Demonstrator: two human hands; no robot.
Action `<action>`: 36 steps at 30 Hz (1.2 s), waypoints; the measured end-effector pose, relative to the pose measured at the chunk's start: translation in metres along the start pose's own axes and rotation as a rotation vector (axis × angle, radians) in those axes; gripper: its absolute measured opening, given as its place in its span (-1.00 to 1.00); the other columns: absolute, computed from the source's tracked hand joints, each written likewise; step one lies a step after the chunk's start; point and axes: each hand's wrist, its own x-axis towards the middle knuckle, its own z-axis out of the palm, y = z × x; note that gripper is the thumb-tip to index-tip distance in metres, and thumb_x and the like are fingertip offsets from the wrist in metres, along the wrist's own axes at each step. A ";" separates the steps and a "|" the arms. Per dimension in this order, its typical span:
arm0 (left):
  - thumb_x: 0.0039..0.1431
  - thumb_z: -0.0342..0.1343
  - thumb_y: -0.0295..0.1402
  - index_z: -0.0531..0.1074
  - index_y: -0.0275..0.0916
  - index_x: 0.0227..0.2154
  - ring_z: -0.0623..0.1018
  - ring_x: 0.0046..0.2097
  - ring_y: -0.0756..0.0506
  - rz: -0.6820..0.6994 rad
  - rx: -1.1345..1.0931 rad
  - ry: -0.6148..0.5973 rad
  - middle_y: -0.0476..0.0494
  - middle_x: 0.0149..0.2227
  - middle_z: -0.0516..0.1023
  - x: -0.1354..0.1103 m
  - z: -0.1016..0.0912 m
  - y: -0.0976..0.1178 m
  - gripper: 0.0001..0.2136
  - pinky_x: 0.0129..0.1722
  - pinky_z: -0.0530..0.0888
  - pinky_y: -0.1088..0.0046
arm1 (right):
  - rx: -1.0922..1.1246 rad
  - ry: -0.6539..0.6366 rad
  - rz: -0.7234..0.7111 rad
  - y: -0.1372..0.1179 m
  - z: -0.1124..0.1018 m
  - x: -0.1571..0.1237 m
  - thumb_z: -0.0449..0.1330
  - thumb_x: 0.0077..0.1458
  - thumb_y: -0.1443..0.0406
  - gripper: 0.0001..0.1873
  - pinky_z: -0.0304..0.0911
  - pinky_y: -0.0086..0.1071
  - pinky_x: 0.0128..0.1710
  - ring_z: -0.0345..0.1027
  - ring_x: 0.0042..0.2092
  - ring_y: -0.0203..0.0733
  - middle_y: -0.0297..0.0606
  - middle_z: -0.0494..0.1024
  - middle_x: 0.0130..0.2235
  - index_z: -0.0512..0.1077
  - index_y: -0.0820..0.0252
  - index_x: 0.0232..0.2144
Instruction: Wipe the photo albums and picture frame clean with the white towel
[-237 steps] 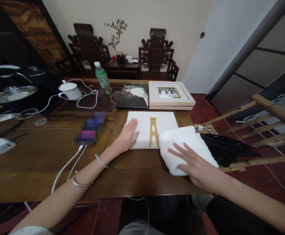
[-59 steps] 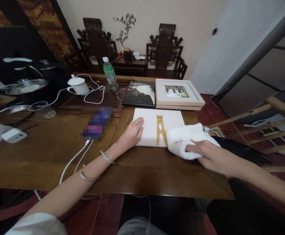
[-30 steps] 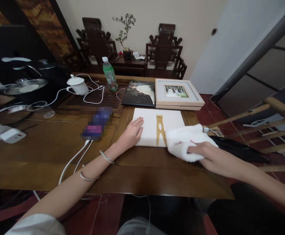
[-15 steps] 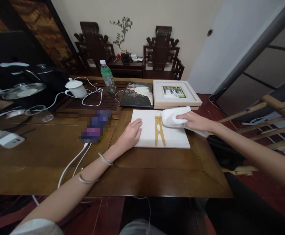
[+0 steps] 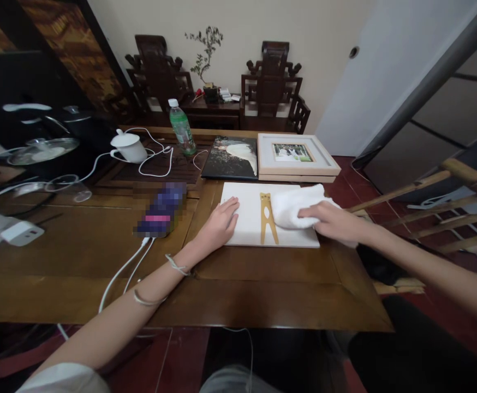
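A white rectangular board lies flat on the wooden table, printed with a yellow-brown long-legged animal figure. Across its left edge rests my left hand, palm down with the fingers stretched out over the surface. My right hand grips a bunched white cloth, which is pressed on the right part of the board beside the figure. The cloth covers the board's upper right corner. Part of the cloth trails behind my right fingers.
Behind the board lie a dark picture panel and stacked light-wood frames. A green-labelled bottle, a lidded white cup and a blurred-out phone-like device with white cables stand left. A wooden chair is at the right.
My right hand has slid the cloth toward me and slightly right over the board. My left hand has stayed in place on the board.
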 end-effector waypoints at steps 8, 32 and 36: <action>0.23 -0.07 -0.47 0.37 -0.35 0.02 0.31 0.23 -0.26 -0.008 0.013 -0.003 -0.40 0.14 0.38 0.000 0.001 0.001 -0.68 0.19 0.27 -0.05 | 0.078 -0.165 0.090 -0.053 0.015 -0.068 -0.06 -0.20 0.56 -0.52 0.20 -0.29 -0.20 0.35 -0.22 -0.10 -0.28 0.48 -0.33 0.43 0.05 -0.29; 0.23 -0.09 -0.46 0.36 -0.39 0.02 0.32 0.22 -0.27 -0.004 0.014 -0.003 -0.43 0.15 0.37 0.000 0.001 0.000 -0.67 0.19 0.27 -0.06 | -0.210 0.029 -0.028 -0.060 0.048 0.048 -0.05 -0.16 0.62 -0.38 -0.08 0.28 0.15 -0.21 0.32 0.23 0.08 0.16 0.27 0.35 0.32 0.00; 0.23 -0.08 -0.47 0.37 -0.39 0.02 0.32 0.22 -0.27 -0.021 0.017 -0.009 -0.43 0.14 0.38 0.000 0.000 0.002 -0.67 0.19 0.26 -0.05 | -0.176 -0.056 -0.124 -0.088 0.058 0.007 -0.03 -0.17 0.62 -0.41 -0.17 0.29 0.20 -0.33 0.34 0.19 -0.02 0.06 0.32 0.39 0.28 -0.05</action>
